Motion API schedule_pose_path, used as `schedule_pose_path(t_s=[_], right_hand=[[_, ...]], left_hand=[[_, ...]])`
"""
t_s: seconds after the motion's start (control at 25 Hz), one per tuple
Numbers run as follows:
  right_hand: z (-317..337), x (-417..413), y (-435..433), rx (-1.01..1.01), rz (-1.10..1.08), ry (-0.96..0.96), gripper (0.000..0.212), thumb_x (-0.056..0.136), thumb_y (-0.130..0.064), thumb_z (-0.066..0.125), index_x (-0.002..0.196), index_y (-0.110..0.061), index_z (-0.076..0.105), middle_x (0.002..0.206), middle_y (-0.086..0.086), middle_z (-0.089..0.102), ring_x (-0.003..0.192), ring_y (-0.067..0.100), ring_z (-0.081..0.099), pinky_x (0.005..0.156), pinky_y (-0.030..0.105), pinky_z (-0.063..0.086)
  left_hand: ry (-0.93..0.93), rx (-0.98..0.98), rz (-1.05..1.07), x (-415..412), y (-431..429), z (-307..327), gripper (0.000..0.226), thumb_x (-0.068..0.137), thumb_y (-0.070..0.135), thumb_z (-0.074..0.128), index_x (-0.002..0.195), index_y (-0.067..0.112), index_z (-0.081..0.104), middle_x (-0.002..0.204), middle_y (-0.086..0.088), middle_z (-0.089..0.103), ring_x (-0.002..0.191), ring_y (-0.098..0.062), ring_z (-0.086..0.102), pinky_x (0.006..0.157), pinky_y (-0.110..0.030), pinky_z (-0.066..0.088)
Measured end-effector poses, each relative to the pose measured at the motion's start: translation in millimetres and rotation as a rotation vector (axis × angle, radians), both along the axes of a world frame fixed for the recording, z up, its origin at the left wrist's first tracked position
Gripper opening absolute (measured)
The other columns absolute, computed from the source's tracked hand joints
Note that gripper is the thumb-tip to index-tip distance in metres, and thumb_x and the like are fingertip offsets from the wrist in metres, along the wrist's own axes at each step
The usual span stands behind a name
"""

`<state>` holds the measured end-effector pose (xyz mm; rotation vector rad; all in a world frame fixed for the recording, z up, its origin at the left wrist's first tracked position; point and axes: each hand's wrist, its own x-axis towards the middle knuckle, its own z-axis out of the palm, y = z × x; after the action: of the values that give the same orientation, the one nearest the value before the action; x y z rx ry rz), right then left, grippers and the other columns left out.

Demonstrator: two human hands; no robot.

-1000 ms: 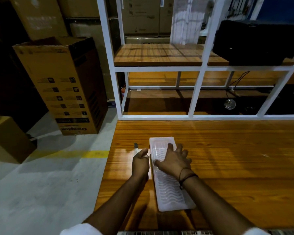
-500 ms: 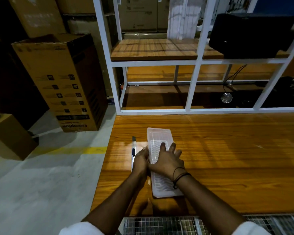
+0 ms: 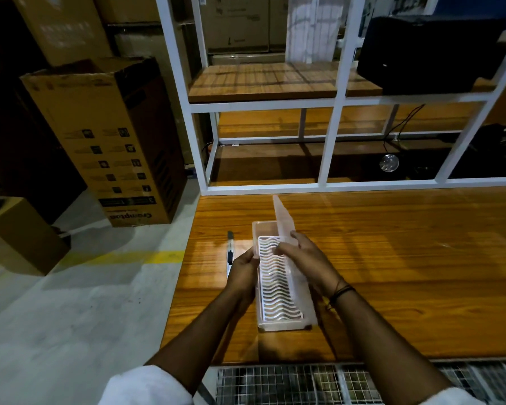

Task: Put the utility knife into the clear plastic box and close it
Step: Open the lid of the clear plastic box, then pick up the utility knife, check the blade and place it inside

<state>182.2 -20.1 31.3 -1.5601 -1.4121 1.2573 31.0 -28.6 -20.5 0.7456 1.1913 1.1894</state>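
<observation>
"Crompton", upside down, on cardboard box (image 3: 108, 147).

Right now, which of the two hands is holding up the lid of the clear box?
The right hand, the one with the dark wristband, lifts the lid; the left hand only steadies the box edge.

Your left hand (image 3: 243, 273) covers the lower part of the utility knife (image 3: 230, 249), so you see only its upper end, left of centre. Your right hand (image 3: 307, 263) hides part of the box lid (image 3: 284, 222). The bottom edge of the frame cuts both your sleeves. The print on the cardboard carton (image 3: 100, 135), upper left, is too small to read.
</observation>
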Motion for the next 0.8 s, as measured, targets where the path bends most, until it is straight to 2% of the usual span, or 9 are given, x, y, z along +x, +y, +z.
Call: schedule_pose_path(t_s=[0.08,0.16,0.28,0.4,0.48,0.56,0.64,0.72,0.8], right_hand=[[-6,22,3,-0.077,-0.022,0.342,0.054,0.076,-0.038,0.068,0.127,-0.020,0.067,0.121,0.001,0.072,0.097,0.022,0.073,0.077,0.033,0.057],[-12,46,3,-0.175,-0.071,0.715,0.031,0.078,-0.023,0.063,0.103,-0.012,0.077,0.099,0.012,0.079,0.085,0.028,0.076,0.073,0.035,0.060],[-29,81,5,-0.294,-0.213,0.931,0.030,0.082,-0.020,0.057,0.106,-0.005,0.068,0.099,0.016,0.074,0.095,0.036,0.071,0.093,0.050,0.058],[-44,110,6,-0.372,-0.224,0.834,0.038,0.089,-0.019,0.054,0.122,-0.004,0.064,0.119,0.024,0.065,0.112,0.043,0.061,0.108,0.062,0.043],[-49,118,7,-0.329,-0.261,0.701,0.040,0.094,-0.011,0.052,0.133,-0.003,0.058,0.124,0.027,0.066,0.112,0.043,0.063,0.100,0.058,0.052],[-51,117,10,-0.243,-0.353,0.518,0.043,0.093,0.001,0.053,0.136,-0.006,0.055,0.112,0.028,0.072,0.098,0.043,0.069,0.085,0.054,0.059],[-52,113,11,-0.162,-0.426,0.267,0.050,0.090,0.006,0.058,0.138,-0.006,0.057,0.116,0.028,0.072,0.099,0.041,0.069,0.090,0.058,0.056],[-53,109,10,-0.092,-0.454,-0.010,0.048,0.090,0.001,0.061,0.137,-0.007,0.061,0.128,0.020,0.071,0.109,0.036,0.069,0.096,0.048,0.057],[-50,102,3,0.008,-0.484,-0.220,0.042,0.091,-0.003,0.061,0.132,-0.008,0.066,0.131,0.015,0.071,0.114,0.031,0.067,0.091,0.032,0.053]], left_hand=[[-0.004,-0.003,0.014,4,-3,0,0.026,0.099,0.010,0.057,0.120,0.003,0.071,0.105,-0.016,0.079,0.091,-0.030,0.076,0.079,-0.042,0.063],[0.034,0.014,0.016,6,-6,-2,0.025,0.101,0.014,0.055,0.116,0.004,0.073,0.106,-0.014,0.079,0.096,-0.031,0.074,0.084,-0.042,0.062],[0.140,0.028,0.038,8,-11,-1,0.022,0.102,0.014,0.053,0.107,0.013,0.075,0.084,0.006,0.081,0.077,-0.011,0.077,0.062,-0.019,0.058],[0.156,0.025,0.032,11,-12,3,0.026,0.103,0.014,0.050,0.115,0.010,0.072,0.097,-0.003,0.080,0.080,-0.013,0.076,0.063,-0.019,0.059],[0.159,0.033,0.037,11,-14,4,0.026,0.103,0.013,0.050,0.117,0.008,0.071,0.100,-0.006,0.077,0.081,-0.014,0.074,0.064,-0.018,0.059],[0.190,0.044,0.042,11,-14,4,0.025,0.103,0.014,0.051,0.117,0.006,0.070,0.093,-0.001,0.077,0.074,-0.007,0.074,0.060,-0.013,0.056],[0.191,0.058,0.042,11,-15,4,0.024,0.103,0.015,0.051,0.114,0.007,0.071,0.085,0.007,0.077,0.069,-0.001,0.075,0.056,-0.011,0.053],[0.184,0.044,0.054,12,-16,5,0.024,0.103,0.017,0.051,0.110,0.008,0.072,0.085,0.006,0.078,0.076,-0.008,0.077,0.060,-0.015,0.057],[0.215,0.017,0.121,11,-18,7,0.029,0.105,0.022,0.049,0.108,0.006,0.073,0.094,-0.007,0.079,0.089,-0.025,0.075,0.074,-0.032,0.062]])
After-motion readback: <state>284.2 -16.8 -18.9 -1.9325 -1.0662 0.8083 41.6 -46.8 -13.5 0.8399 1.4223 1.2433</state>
